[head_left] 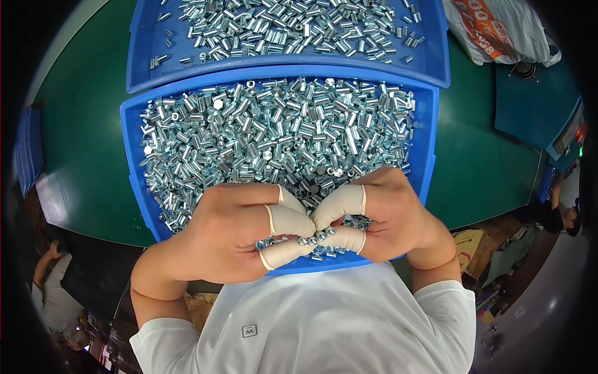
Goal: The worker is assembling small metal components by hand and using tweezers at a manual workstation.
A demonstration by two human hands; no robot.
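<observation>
My left hand (233, 227) and my right hand (386, 215) meet fingertip to fingertip over the near edge of a blue tray (430, 143). White finger cots cover the thumbs and forefingers. Pinched between those fingers is a short row of small silver metal spacers (316, 237). The tray is filled with a heap of the same shiny threaded spacers (274, 134).
A second blue tray (140, 56) with several more spacers lies behind the first, on a dark green table (81, 143). A white plastic bag (504, 28) sits at the far right. Other people are partly visible at the lower left and at the right edge.
</observation>
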